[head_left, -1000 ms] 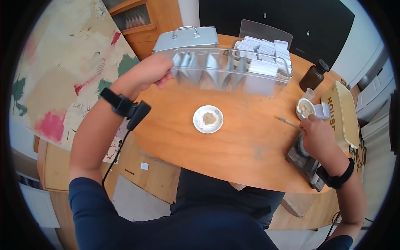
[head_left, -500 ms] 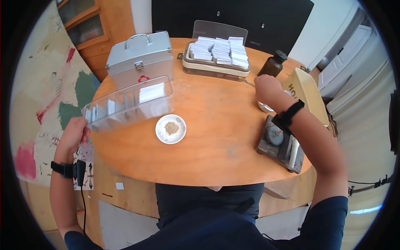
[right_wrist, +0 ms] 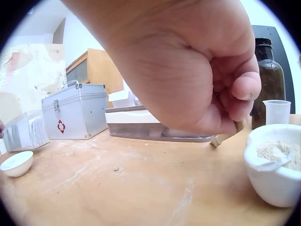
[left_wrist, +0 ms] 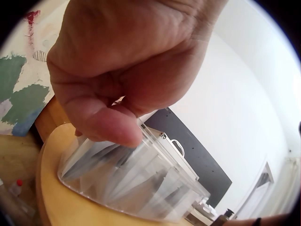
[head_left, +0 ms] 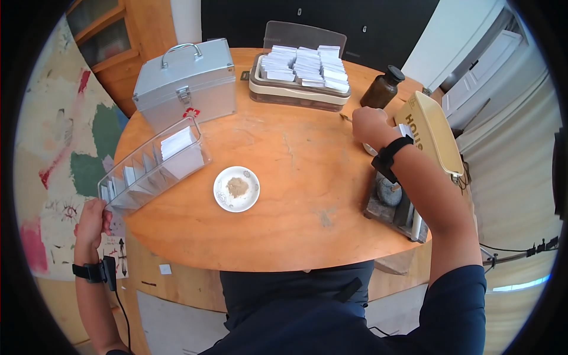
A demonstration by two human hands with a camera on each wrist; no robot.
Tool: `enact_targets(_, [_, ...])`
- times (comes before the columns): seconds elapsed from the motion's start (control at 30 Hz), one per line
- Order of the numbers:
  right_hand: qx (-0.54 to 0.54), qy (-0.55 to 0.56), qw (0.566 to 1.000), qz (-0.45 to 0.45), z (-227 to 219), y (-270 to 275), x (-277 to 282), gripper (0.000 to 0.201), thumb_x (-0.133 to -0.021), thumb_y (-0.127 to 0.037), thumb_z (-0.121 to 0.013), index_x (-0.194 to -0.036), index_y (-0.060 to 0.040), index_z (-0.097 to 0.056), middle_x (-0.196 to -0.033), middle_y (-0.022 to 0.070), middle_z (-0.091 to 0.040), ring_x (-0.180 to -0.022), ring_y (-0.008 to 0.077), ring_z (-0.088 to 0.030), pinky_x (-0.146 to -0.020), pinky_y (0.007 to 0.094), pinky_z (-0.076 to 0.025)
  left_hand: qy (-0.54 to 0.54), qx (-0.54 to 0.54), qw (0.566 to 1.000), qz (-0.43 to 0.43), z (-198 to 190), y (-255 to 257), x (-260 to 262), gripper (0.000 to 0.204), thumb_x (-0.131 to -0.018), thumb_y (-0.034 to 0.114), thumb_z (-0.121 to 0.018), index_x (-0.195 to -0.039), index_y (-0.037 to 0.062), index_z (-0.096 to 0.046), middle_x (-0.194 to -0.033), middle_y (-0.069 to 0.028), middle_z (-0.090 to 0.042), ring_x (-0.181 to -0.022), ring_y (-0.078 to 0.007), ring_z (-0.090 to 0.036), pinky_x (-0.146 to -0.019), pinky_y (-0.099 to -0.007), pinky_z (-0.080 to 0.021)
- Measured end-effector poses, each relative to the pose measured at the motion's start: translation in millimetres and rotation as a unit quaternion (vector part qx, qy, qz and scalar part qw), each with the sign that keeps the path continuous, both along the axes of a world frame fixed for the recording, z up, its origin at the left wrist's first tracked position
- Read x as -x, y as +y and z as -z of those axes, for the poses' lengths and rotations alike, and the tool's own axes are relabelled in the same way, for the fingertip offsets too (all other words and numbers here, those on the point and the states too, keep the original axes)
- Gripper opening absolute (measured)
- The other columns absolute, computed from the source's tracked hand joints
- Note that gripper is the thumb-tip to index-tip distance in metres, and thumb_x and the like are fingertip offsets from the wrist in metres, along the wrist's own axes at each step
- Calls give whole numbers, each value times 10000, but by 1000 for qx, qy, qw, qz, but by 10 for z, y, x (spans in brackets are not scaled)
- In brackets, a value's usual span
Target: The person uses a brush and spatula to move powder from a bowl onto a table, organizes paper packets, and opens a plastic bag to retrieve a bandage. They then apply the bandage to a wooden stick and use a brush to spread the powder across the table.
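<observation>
My left hand (head_left: pixel 92 222) grips the near-left end of a long clear plastic divider box (head_left: pixel 160 180), its thumb and fingers curled over the rim. Upright dividers and white paper packets (head_left: pixel 177 144) show inside the box. Over at the right, my right hand (head_left: pixel 371 125) pinches a thin tool (right_wrist: pixel 225 137) with a flat tan end; the rest of it is hidden in the fist. That hand is beside a white mortar (right_wrist: pixel 270 186) of pale powder, mostly covered by the wrist in the head view. A small white dish (head_left: pixel 236 207) with beige powder (head_left: pixel 237 187) lies between the hands.
A silver case (head_left: pixel 186 86) with a red cross stands at the back left. Behind are a bin (head_left: pixel 299 100) full of white packets and a brown bottle (head_left: pixel 382 89). At right are a yellow box (head_left: pixel 429 130) and a dark wooden stand (head_left: pixel 378 210) with a round grey stone.
The left hand has brought the divider box left and nearer, to the front of the silver case. My right hand has shifted toward the bottle with the thin tool. The head view has turned right.
</observation>
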State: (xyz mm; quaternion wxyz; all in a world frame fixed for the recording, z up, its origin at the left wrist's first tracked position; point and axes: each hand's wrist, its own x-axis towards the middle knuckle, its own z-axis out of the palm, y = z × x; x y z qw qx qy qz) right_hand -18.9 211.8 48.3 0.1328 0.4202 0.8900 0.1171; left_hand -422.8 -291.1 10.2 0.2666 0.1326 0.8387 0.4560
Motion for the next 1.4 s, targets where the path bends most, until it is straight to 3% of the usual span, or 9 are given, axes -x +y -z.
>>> enact_targets(0.23, [-6,-13,996,-88,-9,-125,-52,143,-715,-54,-598,-803,-13,-702,-843,185,-688,-821,341,-675,-711,398,-543,11,-18,1000,-4,23,50,-10,226,-919,220,-466,-771,52,-499,-565,-36,-508,-369,-104,-434,-313,-249,-410])
enact_targets(0.5, [22,-24,994,-101,91,-154,43,123,-732,-46,-594,-809,-18,-685,-857,186,-680,-835,336,-673,-698,394,-543,23,-21,999,-44,-7,100,-47,281,-933,276,-485,-746,67,-500,-544,-26,-486,-355,-89,-411,-288,-239,-394])
enact_targets(0.6, [12,-38,998,-54,1,-137,74,132,-759,-30,-582,-845,-10,-681,-918,183,-676,-864,324,-672,-736,388,-546,7,42,998,-37,-281,198,-200,326,-942,327,-513,-814,29,-546,-578,-20,-499,-450,-111,-484,-421,-255,-468])
enact_targets(0.67, [6,-11,998,-55,133,-6,89,135,-752,-26,-585,-848,-8,-679,-915,185,-674,-862,327,-671,-734,389,-546,284,106,953,17,-198,97,-8,328,-920,303,-585,-971,-20,-564,-694,-29,-556,-628,-134,-556,-626,-286,-500])
enact_targets(0.8, [28,6,992,-121,146,-116,153,132,-744,-24,-581,-839,-6,-671,-894,185,-668,-848,334,-665,-722,399,-542,348,143,924,73,-602,467,-435,399,-852,199,-661,-1142,-39,-526,-934,-96,-594,-901,-219,-576,-849,-343,-448])
enact_targets(0.87, [16,12,993,-120,83,-235,198,139,-754,-31,-587,-851,-15,-685,-909,179,-677,-864,323,-671,-715,397,-547,541,80,806,226,-635,645,-539,558,-760,147,-719,-1232,-34,-484,-1204,-193,-538,-1132,-323,-516,-976,-386,-401])
enact_targets(0.97, [7,24,995,-92,84,-143,235,151,-763,-44,-596,-875,-19,-693,-932,180,-682,-884,315,-676,-707,394,-552,501,101,820,258,-631,919,-628,734,-711,162,-748,-1334,-31,-411,-1359,-249,-432,-1304,-393,-372,-1087,-411,-301])
enact_targets(1.07, [16,15,997,-71,198,-52,259,159,-760,-50,-601,-888,-10,-688,-950,189,-676,-889,319,-674,-710,394,-553,455,151,831,281,-618,1117,-614,864,-676,150,-770,-1407,-5,-337,-1421,-238,-388,-1344,-373,-342,-1111,-408,-282])
enact_targets(1.4, [-2,38,993,-108,288,-11,330,155,-791,-48,-584,-903,-20,-688,-951,156,-669,-878,302,-671,-727,373,-552,392,123,867,282,-387,1212,-362,802,-656,158,-795,-1322,-58,-404,-1218,-224,-519,-1169,-372,-469,-1006,-401,-379])
